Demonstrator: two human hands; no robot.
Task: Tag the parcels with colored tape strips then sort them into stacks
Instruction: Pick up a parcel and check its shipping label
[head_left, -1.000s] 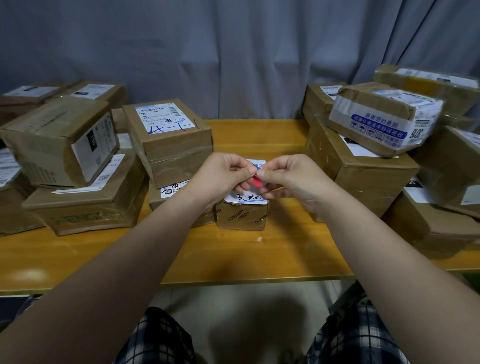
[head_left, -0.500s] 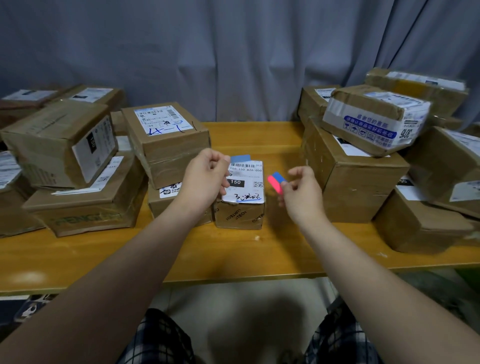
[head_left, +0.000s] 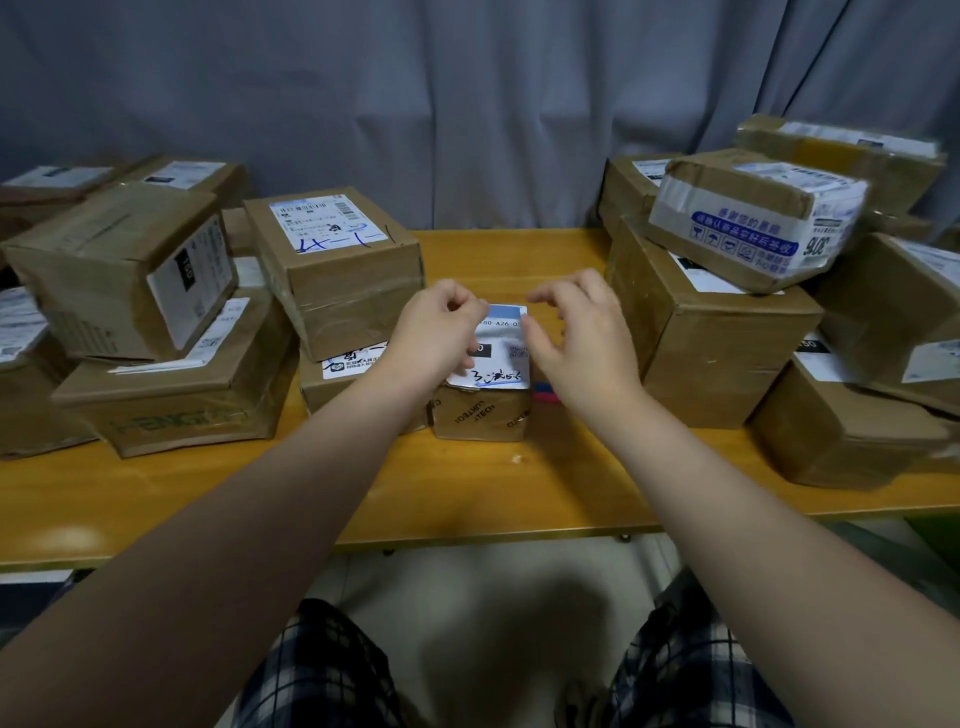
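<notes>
Midway along the worktop (head_left: 493, 493), a blue strip (head_left: 505, 313) lies crosswise atop the small parcel (head_left: 480, 413), left hand (head_left: 436, 338) pinching its left end, right hand (head_left: 582, 343) nearer the other, fingers loose.

- Both forearms, bare, reach forward from the lower corners and come close to each other at the middle.
- The left hand (head_left: 434, 338) is back up, fingers curled; thumb and forefinger pinch one end of a blue tape strip (head_left: 505, 312).
- The right hand (head_left: 584, 345) is back up too, fingers spread and loosely bent, holding nothing; its thumb tip is at the strip's other end.
</notes>
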